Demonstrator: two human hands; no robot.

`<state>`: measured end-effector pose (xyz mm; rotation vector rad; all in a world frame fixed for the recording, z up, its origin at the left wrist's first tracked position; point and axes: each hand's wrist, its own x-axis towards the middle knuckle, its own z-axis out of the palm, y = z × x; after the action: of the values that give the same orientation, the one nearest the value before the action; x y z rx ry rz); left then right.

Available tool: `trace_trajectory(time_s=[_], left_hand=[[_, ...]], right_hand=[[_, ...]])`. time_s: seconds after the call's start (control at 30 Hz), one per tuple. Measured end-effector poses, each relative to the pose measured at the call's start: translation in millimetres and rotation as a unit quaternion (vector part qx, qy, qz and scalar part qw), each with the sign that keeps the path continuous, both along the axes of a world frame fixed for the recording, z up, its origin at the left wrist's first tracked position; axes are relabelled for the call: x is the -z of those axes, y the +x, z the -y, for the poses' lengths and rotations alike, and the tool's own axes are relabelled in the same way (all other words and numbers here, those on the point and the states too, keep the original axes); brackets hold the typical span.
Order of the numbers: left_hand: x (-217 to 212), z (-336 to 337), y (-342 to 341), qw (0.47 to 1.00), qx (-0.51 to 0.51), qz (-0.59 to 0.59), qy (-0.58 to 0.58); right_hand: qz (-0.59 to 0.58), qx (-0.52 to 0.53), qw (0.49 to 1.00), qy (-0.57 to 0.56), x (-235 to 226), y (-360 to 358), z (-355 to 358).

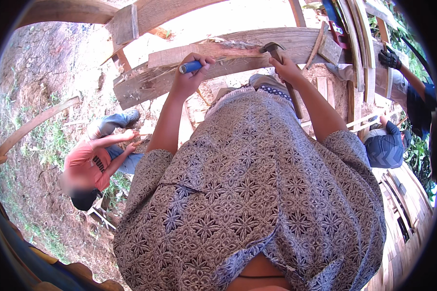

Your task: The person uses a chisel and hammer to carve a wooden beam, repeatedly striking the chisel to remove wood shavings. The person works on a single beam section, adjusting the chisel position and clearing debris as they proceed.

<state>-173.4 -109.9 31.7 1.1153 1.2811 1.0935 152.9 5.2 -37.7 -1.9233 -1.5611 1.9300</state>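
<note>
My left hand (195,77) is closed round a blue, round handle (191,67) with a pale end cap. Whatever tool part continues beyond my fingers cannot be made out. A hammer (292,99) is in my right hand (287,72), gripped close under its dark metal head (272,47), with the wooden handle pointing down toward me. Both hands are at the near side of a thick wooden beam (179,54) lying across in front of me. Its upper face has a rough, splintered patch (238,47) between my hands, nearer the hammer head.
To the left, a person in an orange shirt (85,160) sits low on the ground. At the right are a dark-gloved hand (389,58) of another person and someone in dark blue (384,148). Upright boards (359,43) and a red-handled tool (338,35) stand by the beam's right end.
</note>
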Motion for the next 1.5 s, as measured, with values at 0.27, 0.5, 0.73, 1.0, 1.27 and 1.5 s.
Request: trace_trajectory(time_s=[0.27, 0.5, 0.73, 1.0, 1.27, 1.5], left_hand=[[5, 2, 11, 0.999, -0.032, 0.017, 0.003], [5, -1, 6, 0.999, -0.044, 0.006, 0.014], [4, -7, 8, 0.998, -0.013, -0.05, -0.019], [8, 9, 36, 0.99, 0.023, -0.104, 0.096], [28, 48, 76, 0.93, 0.09, -0.3, 0.193], [8, 6, 78, 0.946, 0.078, -0.295, 0.112]], right_hand=[[0.007, -0.006, 1.0, -0.001, -2, 3, -1], [0.001, -0.015, 1.0, -0.015, 0, 1, -6], [-0.002, -0.001, 1.0, -0.014, 3, -1, -7], [0.006, -0.005, 1.0, 0.005, 2, 5, -1], [-0.001, -0.012, 0.999, 0.03, 3, 7, -4], [0.02, -0.017, 0.999, 0.039, 12, 2, -14]])
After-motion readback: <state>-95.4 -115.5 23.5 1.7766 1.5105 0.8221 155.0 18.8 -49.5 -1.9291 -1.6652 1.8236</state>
